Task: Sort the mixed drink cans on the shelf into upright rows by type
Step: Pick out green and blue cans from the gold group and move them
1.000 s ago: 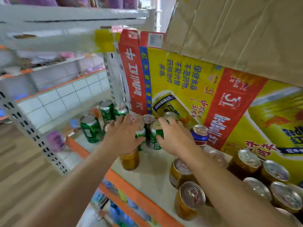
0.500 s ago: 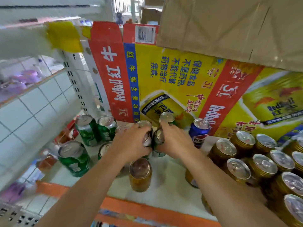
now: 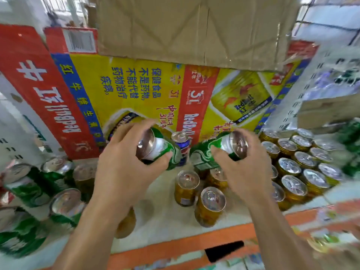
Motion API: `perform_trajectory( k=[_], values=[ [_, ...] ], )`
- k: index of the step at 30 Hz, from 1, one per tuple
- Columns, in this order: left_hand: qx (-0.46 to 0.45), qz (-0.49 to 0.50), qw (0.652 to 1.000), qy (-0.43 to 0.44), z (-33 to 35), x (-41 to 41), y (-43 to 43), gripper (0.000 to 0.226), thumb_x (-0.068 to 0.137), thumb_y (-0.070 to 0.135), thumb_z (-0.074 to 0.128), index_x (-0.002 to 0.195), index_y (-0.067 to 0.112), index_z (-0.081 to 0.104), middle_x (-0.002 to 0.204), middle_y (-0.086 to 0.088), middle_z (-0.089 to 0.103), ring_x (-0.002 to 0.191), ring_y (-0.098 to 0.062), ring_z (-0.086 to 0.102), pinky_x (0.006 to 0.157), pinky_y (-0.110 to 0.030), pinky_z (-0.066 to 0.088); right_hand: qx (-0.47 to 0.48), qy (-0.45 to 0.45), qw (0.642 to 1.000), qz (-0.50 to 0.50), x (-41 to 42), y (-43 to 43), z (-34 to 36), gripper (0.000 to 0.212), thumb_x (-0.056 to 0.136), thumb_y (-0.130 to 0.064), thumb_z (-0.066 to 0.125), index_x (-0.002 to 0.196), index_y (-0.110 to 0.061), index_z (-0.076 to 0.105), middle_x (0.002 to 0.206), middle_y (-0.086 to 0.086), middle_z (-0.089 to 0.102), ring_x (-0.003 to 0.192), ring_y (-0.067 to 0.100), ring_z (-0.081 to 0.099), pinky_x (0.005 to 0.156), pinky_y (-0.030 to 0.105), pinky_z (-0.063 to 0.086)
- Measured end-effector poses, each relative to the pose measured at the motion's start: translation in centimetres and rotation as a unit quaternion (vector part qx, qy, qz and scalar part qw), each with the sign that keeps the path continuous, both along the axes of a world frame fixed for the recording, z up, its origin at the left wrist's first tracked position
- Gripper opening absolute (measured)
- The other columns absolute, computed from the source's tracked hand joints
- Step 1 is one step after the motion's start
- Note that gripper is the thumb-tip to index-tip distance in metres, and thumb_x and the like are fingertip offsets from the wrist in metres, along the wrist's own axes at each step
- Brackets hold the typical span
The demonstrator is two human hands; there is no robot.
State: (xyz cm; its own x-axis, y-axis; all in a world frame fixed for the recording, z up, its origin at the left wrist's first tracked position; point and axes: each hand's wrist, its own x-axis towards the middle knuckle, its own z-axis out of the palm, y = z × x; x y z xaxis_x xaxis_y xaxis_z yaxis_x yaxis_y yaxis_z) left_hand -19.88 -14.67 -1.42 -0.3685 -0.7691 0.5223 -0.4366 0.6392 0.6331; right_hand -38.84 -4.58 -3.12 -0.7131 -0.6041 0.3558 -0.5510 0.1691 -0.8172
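**Head view, shelf in mid-sort.** The shelf (image 3: pixel 167 215) ended at an orange lip (image 3: pixel 185 248) running along six o'clock. Its back was closed by a printed carton (image 3: pixel 136 90) in yellow, red and blue, spanning ten to two o'clock. A brown cardboard box (image 3: pixel 185 28) overhung it at twelve. Open room was a pale strip of bare shelf from the centre toward six o'clock, between the two forearms.

The shelf surface was white and matt. At eight to nine o'clock a cluster of green cans (image 3: pixel 39 188) stood or leaned, blurred at the frame edge. From three to four o'clock, gold cans (image 3: pixel 292 166) stood upright in close rows. Two loose gold cans (image 3: pixel 211 205) stood upright at five o'clock, near the lip. A half-hidden gold can (image 3: pixel 126 223) showed beneath the left forearm at seven. One blue can (image 3: pixel 182 141) stood upright against the carton at the centre.

The hands were apart, side by side, each clamped on a can held tilted above the shelf. The left hand (image 3: pixel 124 172) wrapped its fingers round the left green can (image 3: pixel 161 149), whose silver top faced ten o'clock. The right hand (image 3: pixel 241 172) gripped the right green can (image 3: pixel 214 149), top toward two o'clock. The cans' bases pointed at each other, with the blue can visible between them.
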Motion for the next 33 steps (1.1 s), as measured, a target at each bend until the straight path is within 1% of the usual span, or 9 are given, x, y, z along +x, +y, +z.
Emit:
perform_trajectory(
  k=[4, 9, 11, 14, 17, 21, 25, 29, 33],
  values=[
    [0.009, -0.019, 1.000, 0.008, -0.9, -3.6, 4.5, 0.068, 0.068, 0.032, 0.082, 0.130, 0.036, 0.055, 0.115, 0.015, 0.049, 0.092, 0.009, 0.040, 0.077, -0.006, 0.033, -0.009, 0.027, 0.997, -0.077, -2.8, 6.2, -0.4, 0.056, 0.074, -0.041, 0.078, 0.120, -0.034, 0.048, 0.100, -0.023, 0.051, 0.093, 0.006, 0.053, 0.080, 0.025, 0.040],
    [0.047, -0.089, 0.994, 0.041, -2.0, -8.7, 11.5, 0.069, 0.064, 0.033, 0.088, 0.125, 0.037, 0.057, 0.118, 0.012, 0.055, 0.102, 0.021, 0.043, 0.082, 0.004, 0.031, -0.079, -0.034, 0.989, -0.119, -6.8, 14.8, -1.1, 0.050, 0.073, -0.032, 0.081, 0.115, -0.029, 0.053, 0.086, -0.032, 0.056, 0.082, -0.023, 0.050, 0.068, -0.002, 0.035],
    [0.076, -0.119, 0.989, 0.054, -2.4, -10.9, 14.3, 0.066, 0.064, 0.044, 0.083, 0.123, 0.044, 0.055, 0.118, 0.021, 0.053, 0.106, 0.018, 0.045, 0.082, 0.001, 0.034, -0.081, -0.050, 0.988, -0.120, -8.2, 18.1, -1.3, 0.047, 0.075, -0.031, 0.080, 0.113, -0.027, 0.053, 0.086, -0.037, 0.055, 0.080, -0.018, 0.051, 0.065, -0.001, 0.036],
    [0.081, -0.147, 0.984, 0.059, -3.1, -14.1, 18.1, 0.064, 0.062, 0.046, 0.075, 0.121, 0.050, 0.051, 0.118, 0.030, 0.050, 0.107, 0.021, 0.044, 0.082, 0.002, 0.033, -0.090, -0.085, 0.984, -0.129, -10.4, 22.6, -1.9, 0.039, 0.075, -0.030, 0.079, 0.104, -0.031, 0.053, 0.082, -0.016, 0.059, 0.070, -0.007, 0.055, 0.059, 0.007, 0.041],
    [0.086, -0.162, 0.982, 0.049, -3.6, -16.9, 21.2, 0.064, 0.063, 0.043, 0.077, 0.120, 0.053, 0.049, 0.116, 0.032, 0.050, 0.106, 0.023, 0.043, 0.081, 0.004, 0.031, -0.084, -0.102, 0.983, -0.131, -12.5, 26.3, -2.6, 0.036, 0.074, -0.033, 0.078, 0.094, -0.039, 0.049, 0.087, -0.012, 0.058, 0.075, -0.004, 0.054, 0.061, 0.007, 0.041],
    [0.072, -0.171, 0.983, 0.014, -4.0, -20.7, 23.8, 0.066, 0.065, 0.044, 0.081, 0.125, 0.045, 0.053, 0.120, 0.030, 0.050, 0.111, 0.017, 0.043, 0.084, 0.001, 0.032, -0.093, -0.111, 0.980, -0.138, -15.6, 29.3, -3.5, 0.039, 0.074, -0.027, 0.080, 0.096, -0.038, 0.050, 0.087, -0.014, 0.055, 0.076, -0.006, 0.053, 0.062, 0.005, 0.040],
    [0.065, -0.199, 0.978, 0.000, -4.1, -25.8, 25.8, 0.065, 0.064, 0.051, 0.075, 0.123, 0.053, 0.049, 0.118, 0.032, 0.048, 0.109, 0.012, 0.045, 0.082, -0.007, 0.035, -0.097, -0.122, 0.976, -0.149, -19.4, 31.1, -4.3, 0.050, 0.074, -0.032, 0.080, 0.114, -0.030, 0.050, 0.092, -0.012, 0.057, 0.082, -0.004, 0.055, 0.067, 0.009, 0.042],
    [0.062, -0.211, 0.975, -0.002, -4.7, -32.1, 26.6, 0.066, 0.067, 0.047, 0.080, 0.123, 0.055, 0.047, 0.121, 0.026, 0.049, 0.108, 0.006, 0.046, 0.082, -0.010, 0.035, -0.103, -0.113, 0.975, -0.162, -24.9, 32.0, -5.0, 0.042, 0.074, -0.035, 0.080, 0.104, -0.038, 0.051, 0.089, -0.009, 0.060, 0.081, 0.009, 0.058, 0.071, 0.026, 0.046],
    [0.070, -0.209, 0.975, 0.018, -4.8, -39.4, 25.8, 0.065, 0.065, 0.053, 0.073, 0.125, 0.050, 0.049, 0.117, 0.026, 0.048, 0.101, 0.010, 0.043, 0.082, -0.010, 0.036, -0.106, -0.071, 0.979, -0.161, -32.2, 31.5, -4.3, 0.038, 0.075, -0.031, 0.079, 0.099, -0.036, 0.050, 0.084, -0.002, 0.054, 0.072, 0.011, 0.051, 0.063, 0.021, 0.043]
  ],
)
